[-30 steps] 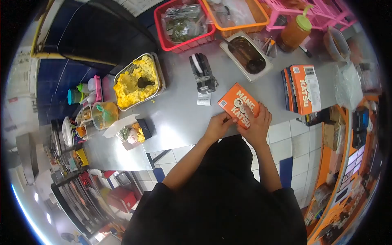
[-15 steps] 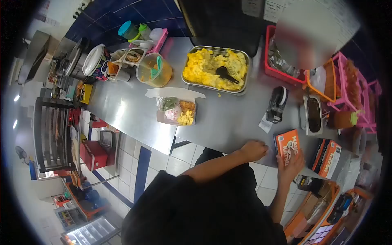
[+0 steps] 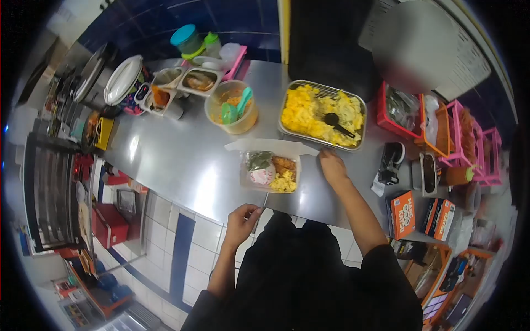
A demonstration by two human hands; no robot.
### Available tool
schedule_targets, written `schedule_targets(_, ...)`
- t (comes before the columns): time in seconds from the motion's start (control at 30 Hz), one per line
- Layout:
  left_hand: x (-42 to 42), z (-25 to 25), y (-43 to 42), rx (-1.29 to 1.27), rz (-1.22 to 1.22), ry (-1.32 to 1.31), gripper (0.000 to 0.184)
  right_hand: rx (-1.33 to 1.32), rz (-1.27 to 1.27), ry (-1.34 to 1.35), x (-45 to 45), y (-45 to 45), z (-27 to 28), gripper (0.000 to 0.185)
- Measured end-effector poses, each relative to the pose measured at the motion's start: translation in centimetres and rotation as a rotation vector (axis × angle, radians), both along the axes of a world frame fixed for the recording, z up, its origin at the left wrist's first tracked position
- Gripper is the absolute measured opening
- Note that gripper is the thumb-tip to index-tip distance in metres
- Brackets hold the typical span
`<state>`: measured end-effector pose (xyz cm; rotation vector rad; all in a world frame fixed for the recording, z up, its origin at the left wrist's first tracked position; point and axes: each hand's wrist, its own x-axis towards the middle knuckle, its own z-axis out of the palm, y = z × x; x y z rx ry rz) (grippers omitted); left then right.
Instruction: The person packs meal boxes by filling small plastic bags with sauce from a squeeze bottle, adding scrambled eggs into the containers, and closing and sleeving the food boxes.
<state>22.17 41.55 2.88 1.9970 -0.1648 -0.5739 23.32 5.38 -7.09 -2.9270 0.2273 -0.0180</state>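
Observation:
An open paper meal box (image 3: 245, 179) lies on the steel counter, its white lid flap raised at the back. Inside are a round wrapped portion with printed paper (image 3: 263, 175), a bag of greens (image 3: 258, 160), a breaded fried piece (image 3: 284, 164) and scrambled egg (image 3: 283, 181). My right hand (image 3: 333, 167) is closed at the right end of the lid flap; its fingertips are partly hidden. My left hand (image 3: 241, 223) is at the counter's front edge, below the box, fingers curled in with nothing visible in them.
Behind the box stand a tray of scrambled egg (image 3: 361, 124) with a black spoon (image 3: 338, 123) and a plastic tub (image 3: 241, 128) with a green scoop. To the right are a label-printer-like black device (image 3: 391, 161), an orange carton (image 3: 402, 214) and a red basket (image 3: 386, 120).
My right hand has left the orange carton and moved left to the meal box flap. My left hand has moved left along the counter edge. The view has shifted.

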Motion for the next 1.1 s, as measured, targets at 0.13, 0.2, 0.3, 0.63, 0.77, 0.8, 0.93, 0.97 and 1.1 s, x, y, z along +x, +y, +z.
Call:
schedule_targets(0.13, 0.3, -2.2, 1.8, -0.090, 0.160, 0.101, 0.021, 0.126, -0.072, 0.002, -2.0, -0.1, 0.4, 0.027)
schedule_targets(0.2, 1.5, -3.0, 1.9, -0.119, 0.229, 0.064, 0.021, 0.183, -0.120, -0.021, -3.1, 0.4, 0.6, 0.023)
schedule_targets(0.3, 5.2, -3.1, 1.0, -0.103, 0.327, -0.188, 0.021, 0.302, -0.230, -0.109, -4.5, 0.6, 2.2, 0.020)
schedule_targets(0.63, 12.3, -1.5, -3.6, 0.604, 0.152, -0.645, 0.037, -0.001, -0.277, -0.442, 1.4, -0.7, 16.4, 0.024)
schedule_targets(0.77, 10.8, -5.5, -5.6, 0.543, 0.150, -0.759, 0.029, 0.308, -0.322, -0.462, 1.4, 4.2, 16.2, 0.030)
schedule_targets(0.8, 10.7, -5.7, -5.8, 0.543, 0.114, -0.841, 0.028, 0.373, -0.310, -0.461, 1.5, 5.3, 15.6, 0.034)
schedule_targets(0.93, 10.2, -5.0, -6.0, 0.560, -0.069, -0.958, 0.026, 0.502, -0.171, -0.383, 2.7, 8.9, 14.8, 0.052)
schedule_targets(0.97, 10.3, -4.5, -5.9, 0.571, -0.112, -0.939, 0.025, 0.565, -0.199, -0.298, 2.8, 9.3, 14.8, 0.055)
schedule_targets(1.1, 10.4, -5.0, -4.5, 0.388, -0.002, -0.791, 0.041, 0.370, -0.072, -0.023, 1.8, 10.8, 14.8, 0.051)
